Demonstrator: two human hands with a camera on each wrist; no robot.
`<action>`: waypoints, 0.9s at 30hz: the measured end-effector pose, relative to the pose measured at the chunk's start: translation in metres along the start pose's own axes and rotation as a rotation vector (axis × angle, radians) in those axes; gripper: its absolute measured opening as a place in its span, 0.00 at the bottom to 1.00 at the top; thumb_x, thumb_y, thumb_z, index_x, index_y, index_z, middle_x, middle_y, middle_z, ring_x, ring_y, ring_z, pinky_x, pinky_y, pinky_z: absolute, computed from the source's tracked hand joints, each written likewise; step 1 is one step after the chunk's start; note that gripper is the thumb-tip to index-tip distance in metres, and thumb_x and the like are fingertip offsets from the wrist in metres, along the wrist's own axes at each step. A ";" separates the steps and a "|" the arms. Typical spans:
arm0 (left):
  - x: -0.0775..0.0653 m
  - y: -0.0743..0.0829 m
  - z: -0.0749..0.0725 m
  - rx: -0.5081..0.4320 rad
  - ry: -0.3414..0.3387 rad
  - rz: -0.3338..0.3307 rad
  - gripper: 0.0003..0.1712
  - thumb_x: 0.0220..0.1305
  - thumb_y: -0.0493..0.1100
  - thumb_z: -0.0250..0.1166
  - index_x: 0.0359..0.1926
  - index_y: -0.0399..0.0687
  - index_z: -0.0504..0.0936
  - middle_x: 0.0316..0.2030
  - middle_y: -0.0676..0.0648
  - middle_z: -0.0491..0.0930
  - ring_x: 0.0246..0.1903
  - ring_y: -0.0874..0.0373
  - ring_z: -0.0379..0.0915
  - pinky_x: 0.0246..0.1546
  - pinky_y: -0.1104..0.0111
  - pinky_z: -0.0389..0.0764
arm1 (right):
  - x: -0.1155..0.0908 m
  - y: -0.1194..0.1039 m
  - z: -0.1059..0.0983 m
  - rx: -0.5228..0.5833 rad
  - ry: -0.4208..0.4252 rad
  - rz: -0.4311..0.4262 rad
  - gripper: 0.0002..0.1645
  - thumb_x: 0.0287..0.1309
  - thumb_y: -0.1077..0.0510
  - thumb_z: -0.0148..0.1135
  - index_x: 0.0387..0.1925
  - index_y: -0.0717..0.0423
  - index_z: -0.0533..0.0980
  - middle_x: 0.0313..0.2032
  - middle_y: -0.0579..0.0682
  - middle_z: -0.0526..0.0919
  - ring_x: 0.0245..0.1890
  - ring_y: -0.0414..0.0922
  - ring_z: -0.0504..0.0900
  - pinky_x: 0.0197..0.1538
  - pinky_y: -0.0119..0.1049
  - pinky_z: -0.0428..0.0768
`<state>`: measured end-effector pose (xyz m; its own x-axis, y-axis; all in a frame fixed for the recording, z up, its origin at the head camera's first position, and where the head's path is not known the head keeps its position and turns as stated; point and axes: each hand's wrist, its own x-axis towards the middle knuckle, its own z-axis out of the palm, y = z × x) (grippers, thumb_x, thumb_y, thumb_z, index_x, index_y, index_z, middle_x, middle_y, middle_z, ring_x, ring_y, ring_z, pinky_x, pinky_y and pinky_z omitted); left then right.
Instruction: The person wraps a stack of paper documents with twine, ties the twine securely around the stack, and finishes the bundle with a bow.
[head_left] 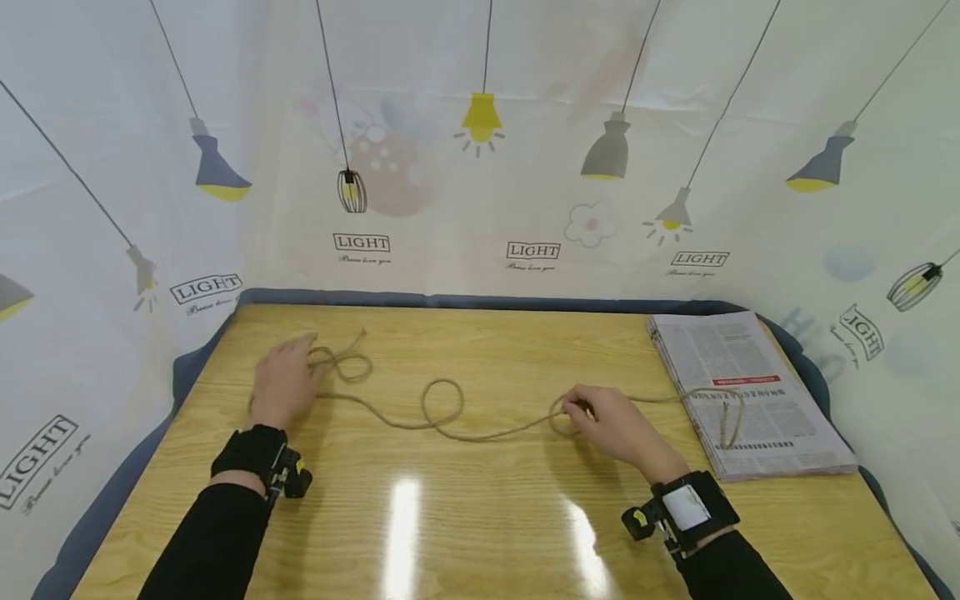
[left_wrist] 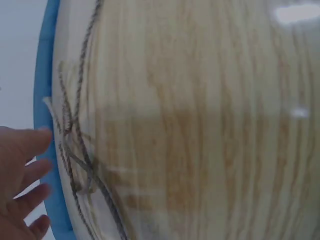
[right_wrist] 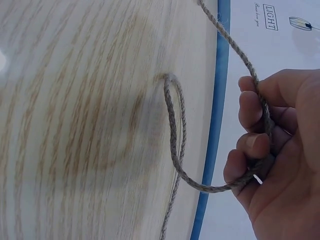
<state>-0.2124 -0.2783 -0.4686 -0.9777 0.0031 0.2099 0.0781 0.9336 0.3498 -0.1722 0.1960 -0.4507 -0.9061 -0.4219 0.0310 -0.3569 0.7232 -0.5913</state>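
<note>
A long tan twine rope (head_left: 408, 427) lies across the wooden table (head_left: 480, 533), with a round loop near the middle. My right hand (head_left: 611, 423) grips it, the cord running between thumb and curled fingers in the right wrist view, where a slack bend of rope (right_wrist: 172, 135) hangs beside the hand. At the far left, my left hand (head_left: 287, 379) is beside the rope's looped, tied-looking end. The left wrist view shows its fingers (left_wrist: 37, 172) spread apart and loosely bent, close to the crossing strands (left_wrist: 79, 85), with nothing gripped.
A stack of newspapers (head_left: 750, 375) lies at the table's right side. The rope's other end (head_left: 741, 408) bends over its top sheet. Behind the table hangs a white lamp-print cloth (head_left: 450, 250), with a dark blue band (head_left: 450, 302) along the far edge.
</note>
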 end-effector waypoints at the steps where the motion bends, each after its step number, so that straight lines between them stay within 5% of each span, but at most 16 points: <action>1: 0.000 0.001 0.002 0.026 -0.033 0.031 0.23 0.66 0.41 0.60 0.60 0.39 0.72 0.53 0.32 0.76 0.51 0.34 0.69 0.51 0.36 0.64 | 0.000 0.000 0.000 0.003 0.001 0.001 0.12 0.70 0.55 0.50 0.43 0.53 0.79 0.31 0.46 0.80 0.24 0.40 0.69 0.30 0.37 0.70; 4: -0.002 0.003 0.007 0.040 -0.080 0.055 0.17 0.67 0.44 0.60 0.53 0.41 0.78 0.44 0.35 0.81 0.38 0.40 0.76 0.40 0.42 0.73 | -0.001 0.001 0.001 0.012 -0.003 0.002 0.12 0.70 0.55 0.50 0.43 0.54 0.79 0.34 0.48 0.82 0.26 0.40 0.71 0.32 0.38 0.72; 9: -0.004 0.006 0.011 0.009 -0.033 0.039 0.14 0.70 0.42 0.55 0.52 0.41 0.78 0.45 0.32 0.77 0.27 0.45 0.74 0.22 0.56 0.73 | -0.001 0.001 0.002 0.015 -0.006 0.003 0.12 0.71 0.55 0.49 0.43 0.54 0.78 0.35 0.49 0.82 0.26 0.41 0.70 0.33 0.38 0.72; 18: -0.003 0.006 0.009 0.062 -0.098 -0.046 0.11 0.68 0.40 0.55 0.44 0.38 0.79 0.38 0.34 0.79 0.28 0.44 0.75 0.25 0.53 0.76 | -0.003 0.005 0.001 0.006 0.001 -0.004 0.12 0.71 0.55 0.49 0.42 0.54 0.78 0.37 0.50 0.82 0.28 0.40 0.71 0.34 0.39 0.72; 22: 0.002 -0.002 -0.002 -0.037 0.051 -0.149 0.14 0.71 0.42 0.47 0.45 0.37 0.75 0.30 0.37 0.77 0.22 0.47 0.71 0.21 0.57 0.71 | -0.004 0.006 -0.001 0.003 0.021 -0.006 0.11 0.70 0.56 0.50 0.41 0.53 0.78 0.32 0.49 0.81 0.25 0.40 0.69 0.31 0.37 0.71; 27: 0.005 -0.013 -0.043 -0.098 0.305 -0.428 0.24 0.66 0.42 0.41 0.61 0.39 0.63 0.21 0.38 0.70 0.19 0.41 0.65 0.19 0.54 0.62 | -0.006 0.007 -0.003 0.012 0.028 0.008 0.10 0.70 0.56 0.50 0.42 0.54 0.78 0.30 0.49 0.80 0.25 0.41 0.69 0.29 0.37 0.70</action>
<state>-0.2102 -0.3058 -0.4329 -0.8259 -0.4890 0.2807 -0.2836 0.7906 0.5428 -0.1701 0.2056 -0.4524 -0.9152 -0.4001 0.0487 -0.3467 0.7199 -0.6012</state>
